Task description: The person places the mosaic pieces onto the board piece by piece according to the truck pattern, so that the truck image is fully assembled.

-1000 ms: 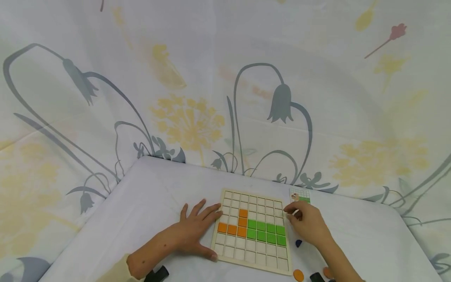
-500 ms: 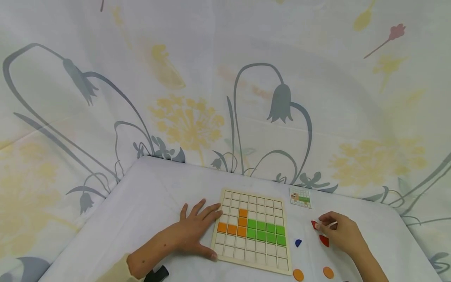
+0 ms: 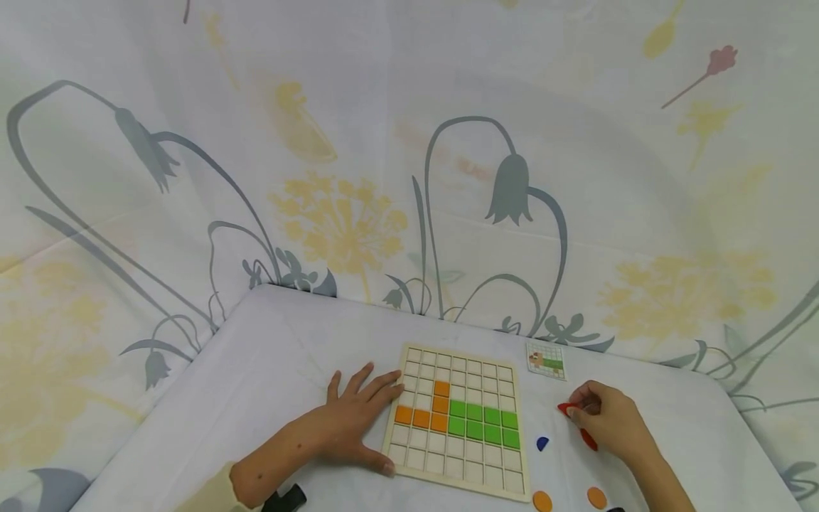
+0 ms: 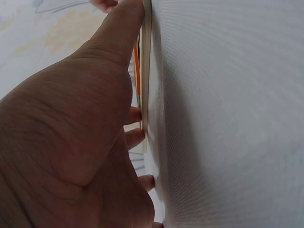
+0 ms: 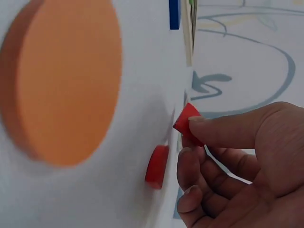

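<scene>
In the head view my right hand (image 3: 608,419) pinches a small red wedge-shaped piece (image 5: 185,121) between thumb and forefinger, right of the board. The right wrist view has it tilted up, partly covered by the thumb. A second red piece (image 5: 156,167) lies on the table just beneath the fingers. My left hand (image 3: 355,423) is spread, its fingertips and thumb along the left edge of the square wooden grid board (image 3: 457,469). On the board, orange tiles (image 3: 440,403) form an angled shape beside a green block of tiles (image 3: 483,421).
A small pattern card (image 3: 545,360) lies behind the board at the right. A dark blue half-round piece (image 3: 542,444) and two orange discs, a nearer-left disc (image 3: 542,501) and a right disc (image 3: 596,497), lie right of the board. A patterned cloth hangs behind the white table.
My right hand has moved right from the board's upper right edge to the red pieces and now lifts one, uncovering the card. The left hand and board have stayed still.
</scene>
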`<action>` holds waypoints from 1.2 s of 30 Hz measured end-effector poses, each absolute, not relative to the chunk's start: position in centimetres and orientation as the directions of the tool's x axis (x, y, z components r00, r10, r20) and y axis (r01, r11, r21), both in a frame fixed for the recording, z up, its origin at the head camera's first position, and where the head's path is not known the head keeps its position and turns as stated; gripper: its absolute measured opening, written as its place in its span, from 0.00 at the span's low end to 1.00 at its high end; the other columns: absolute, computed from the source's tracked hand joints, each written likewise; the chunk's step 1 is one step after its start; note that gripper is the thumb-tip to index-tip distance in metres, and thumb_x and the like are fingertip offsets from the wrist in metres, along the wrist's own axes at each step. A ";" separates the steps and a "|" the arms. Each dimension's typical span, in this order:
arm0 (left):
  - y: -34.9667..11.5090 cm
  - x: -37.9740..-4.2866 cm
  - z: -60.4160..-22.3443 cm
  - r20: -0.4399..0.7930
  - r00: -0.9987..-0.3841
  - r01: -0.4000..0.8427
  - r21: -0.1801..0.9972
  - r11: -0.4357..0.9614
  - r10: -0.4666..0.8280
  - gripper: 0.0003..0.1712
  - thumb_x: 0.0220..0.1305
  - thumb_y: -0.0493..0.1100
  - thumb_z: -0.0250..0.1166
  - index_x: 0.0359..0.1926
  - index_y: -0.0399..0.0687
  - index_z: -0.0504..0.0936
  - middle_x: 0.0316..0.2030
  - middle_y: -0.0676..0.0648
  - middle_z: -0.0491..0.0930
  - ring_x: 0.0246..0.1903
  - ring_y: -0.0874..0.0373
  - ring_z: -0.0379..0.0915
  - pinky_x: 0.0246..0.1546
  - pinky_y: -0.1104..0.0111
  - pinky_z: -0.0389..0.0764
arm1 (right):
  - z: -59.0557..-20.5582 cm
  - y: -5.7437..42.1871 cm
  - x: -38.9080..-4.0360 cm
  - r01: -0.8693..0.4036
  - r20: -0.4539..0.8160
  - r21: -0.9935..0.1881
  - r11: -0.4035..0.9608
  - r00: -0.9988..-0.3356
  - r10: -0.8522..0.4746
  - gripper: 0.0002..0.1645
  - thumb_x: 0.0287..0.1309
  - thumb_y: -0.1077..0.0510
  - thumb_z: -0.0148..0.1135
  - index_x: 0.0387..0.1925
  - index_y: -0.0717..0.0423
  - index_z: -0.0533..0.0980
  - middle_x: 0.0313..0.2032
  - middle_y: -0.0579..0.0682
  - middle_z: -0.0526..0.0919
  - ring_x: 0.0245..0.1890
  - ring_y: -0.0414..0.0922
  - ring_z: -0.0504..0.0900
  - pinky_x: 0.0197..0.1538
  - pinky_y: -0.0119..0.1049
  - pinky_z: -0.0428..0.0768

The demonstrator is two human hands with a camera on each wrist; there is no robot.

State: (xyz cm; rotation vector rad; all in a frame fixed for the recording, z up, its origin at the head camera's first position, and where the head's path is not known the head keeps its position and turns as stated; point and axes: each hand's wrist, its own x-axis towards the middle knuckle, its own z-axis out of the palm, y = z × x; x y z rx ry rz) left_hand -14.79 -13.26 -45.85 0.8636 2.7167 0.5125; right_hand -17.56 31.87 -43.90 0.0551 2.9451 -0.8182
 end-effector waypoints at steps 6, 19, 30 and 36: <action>-13.3 -14.7 -45.9 -0.122 -0.797 0.508 0.395 0.765 0.592 0.70 0.49 0.82 0.71 0.85 0.58 0.55 0.86 0.53 0.43 0.83 0.34 0.34 0.69 0.20 0.41 | -43.4 29.8 -17.3 -0.059 0.015 -0.545 0.836 -0.998 -0.061 0.07 0.63 0.63 0.72 0.41 0.58 0.82 0.33 0.46 0.85 0.33 0.43 0.79 0.34 0.33 0.77; -13.3 -14.7 -45.8 -0.120 -0.796 0.506 0.405 0.762 0.593 0.70 0.49 0.83 0.71 0.85 0.58 0.55 0.86 0.53 0.44 0.83 0.34 0.34 0.69 0.19 0.41 | -42.4 23.1 -18.1 -0.224 0.101 -0.627 0.746 -0.973 -0.208 0.07 0.64 0.68 0.70 0.39 0.54 0.84 0.35 0.45 0.85 0.32 0.40 0.82 0.35 0.35 0.80; -13.2 -14.7 -45.7 -0.120 -0.794 0.506 0.413 0.757 0.596 0.70 0.49 0.82 0.72 0.85 0.58 0.55 0.86 0.53 0.44 0.83 0.35 0.33 0.69 0.20 0.40 | -42.9 16.9 -19.4 -0.290 0.095 -0.702 0.651 -0.943 -0.318 0.10 0.66 0.71 0.65 0.38 0.54 0.84 0.34 0.45 0.85 0.30 0.41 0.80 0.31 0.35 0.78; -13.3 -14.7 -45.6 -0.124 -0.798 0.498 0.415 0.761 0.589 0.69 0.50 0.82 0.72 0.84 0.58 0.56 0.86 0.53 0.45 0.83 0.35 0.33 0.69 0.20 0.40 | -43.0 14.1 -19.7 -0.331 0.103 -0.723 0.606 -0.920 -0.378 0.10 0.66 0.72 0.63 0.38 0.55 0.84 0.35 0.47 0.85 0.30 0.42 0.80 0.30 0.33 0.79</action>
